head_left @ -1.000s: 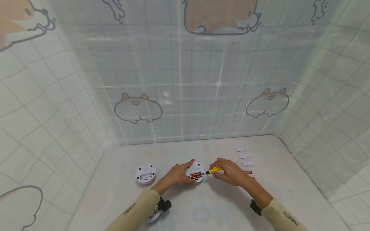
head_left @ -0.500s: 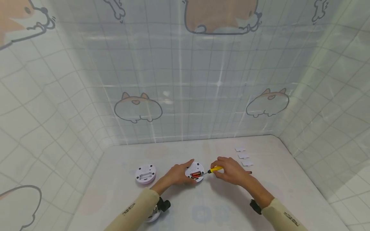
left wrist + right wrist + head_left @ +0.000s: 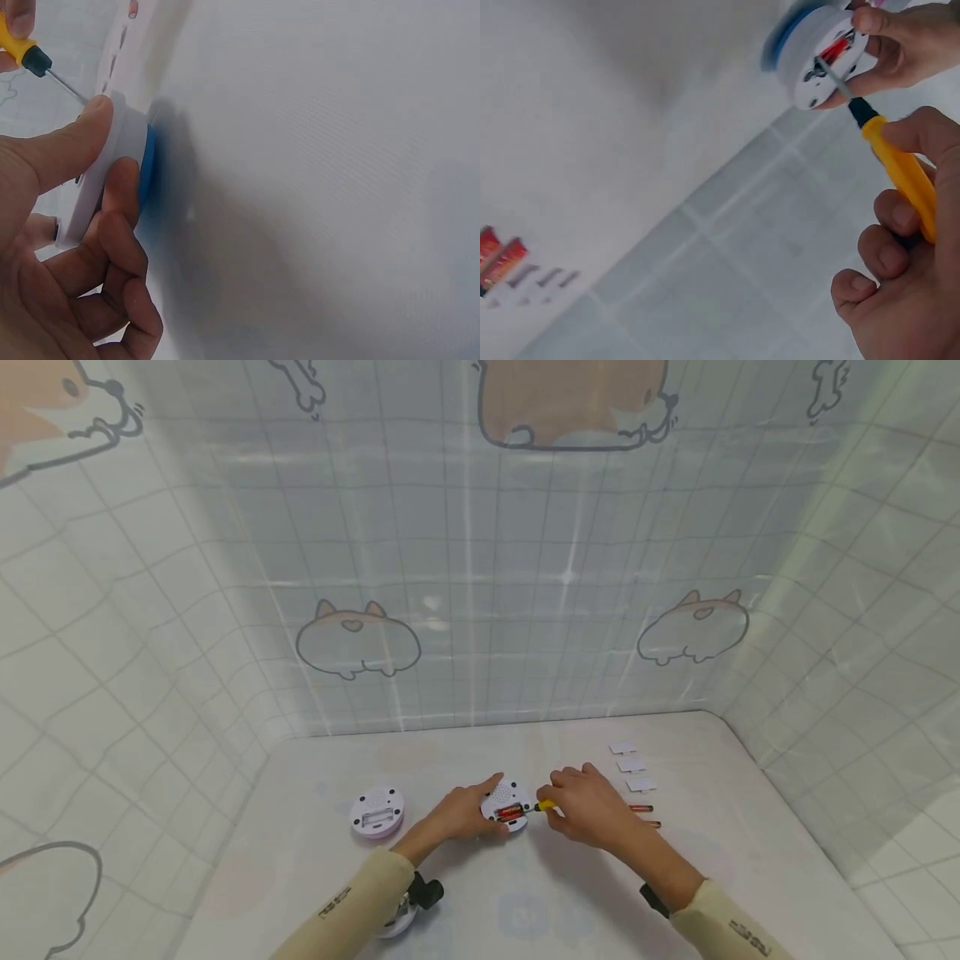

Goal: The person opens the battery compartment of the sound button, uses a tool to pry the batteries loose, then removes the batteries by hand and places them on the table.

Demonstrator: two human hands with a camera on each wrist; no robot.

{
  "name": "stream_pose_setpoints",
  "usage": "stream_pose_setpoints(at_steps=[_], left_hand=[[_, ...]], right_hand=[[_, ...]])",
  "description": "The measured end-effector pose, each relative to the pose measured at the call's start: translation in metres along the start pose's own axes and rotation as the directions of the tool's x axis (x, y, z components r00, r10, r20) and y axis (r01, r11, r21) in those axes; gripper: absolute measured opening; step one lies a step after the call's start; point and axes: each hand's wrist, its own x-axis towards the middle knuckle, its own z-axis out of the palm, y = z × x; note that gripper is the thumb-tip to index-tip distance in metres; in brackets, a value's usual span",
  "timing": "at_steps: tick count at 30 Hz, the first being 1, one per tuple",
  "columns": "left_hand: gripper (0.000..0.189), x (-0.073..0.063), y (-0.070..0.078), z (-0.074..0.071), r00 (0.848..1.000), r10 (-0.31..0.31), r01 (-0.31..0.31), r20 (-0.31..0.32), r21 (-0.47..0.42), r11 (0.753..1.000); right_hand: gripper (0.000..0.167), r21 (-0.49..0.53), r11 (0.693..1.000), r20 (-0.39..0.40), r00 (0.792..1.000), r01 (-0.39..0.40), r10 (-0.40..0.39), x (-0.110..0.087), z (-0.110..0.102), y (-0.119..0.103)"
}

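My left hand (image 3: 465,812) grips a round white device (image 3: 504,795) by its edge, with thumb and fingers on opposite sides. Its underside faces up, showing small black feet, speaker holes and an uncovered battery bay with red batteries (image 3: 510,812). A blue part (image 3: 148,161) shows on its other side in the left wrist view. My right hand (image 3: 588,806) holds a yellow-handled screwdriver (image 3: 904,176), thumb on the handle. In the right wrist view, the screwdriver's metal tip reaches the end of the battery bay; exact contact there is too small to tell.
Left of my hands lies a second white device (image 3: 378,812) with a bare battery bay. Another device (image 3: 397,922) is partly hidden under my left forearm. Several white battery covers (image 3: 632,767) lie at the right, above loose red batteries (image 3: 641,808). Tiled-pattern sheeting surrounds the table.
My right hand has shifted slightly left and rolled over, covering more of the yellow handle. Loose batteries beside its wrist show more now. The left hand and device stay nearly in place.
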Motion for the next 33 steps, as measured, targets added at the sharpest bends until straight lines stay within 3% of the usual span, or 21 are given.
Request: stream_pose_setpoints(at_steps=[5, 8, 11, 14, 18, 22, 25, 33], left_hand=[[0.095, 0.000, 0.000, 0.000, 1.000, -0.011, 0.011, 0.006, -0.021, 1.000], [0.094, 0.001, -0.002, 0.000, 1.000, -0.009, 0.009, 0.003, -0.022, 1.000], [0.094, 0.000, -0.003, 0.000, 1.000, -0.001, 0.001, -0.001, -0.016, 1.000], [0.095, 0.000, -0.004, 0.000, 1.000, 0.012, -0.012, -0.005, -0.008, 1.000], [0.096, 0.000, -0.001, 0.003, 1.000, 0.030, -0.030, -0.005, -0.003, 1.000], [0.097, 0.001, 0.007, 0.007, 1.000, 0.019, -0.019, 0.004, 0.014, 1.000], [0.096, 0.000, 0.011, 0.007, 1.000, -0.002, 0.001, 0.012, 0.022, 1.000], [0.094, 0.002, 0.004, 0.004, 1.000, 0.001, -0.002, 0.028, 0.036, 0.999]], right_hand=[[0.019, -0.160, 0.983, -0.046, 0.994, 0.094, -0.103, 0.001, -0.002, -0.008], [0.020, -0.150, 0.985, -0.049, 0.994, 0.086, -0.094, 0.001, -0.002, -0.009], [0.021, -0.028, 0.999, -0.005, 1.000, 0.015, -0.015, 0.000, 0.000, -0.003], [0.019, 0.149, 0.985, 0.060, 0.995, -0.091, 0.082, -0.002, 0.006, 0.009], [0.015, 0.397, 0.901, 0.132, 0.982, -0.177, 0.134, -0.007, 0.018, 0.024], [0.014, 0.498, 0.842, 0.151, 0.977, -0.206, 0.150, -0.008, 0.024, 0.027], [0.012, 0.474, 0.854, 0.134, 0.976, -0.214, 0.170, -0.008, 0.021, 0.028], [0.014, 0.388, 0.891, 0.131, 0.972, -0.234, 0.198, -0.002, 0.012, 0.030]])
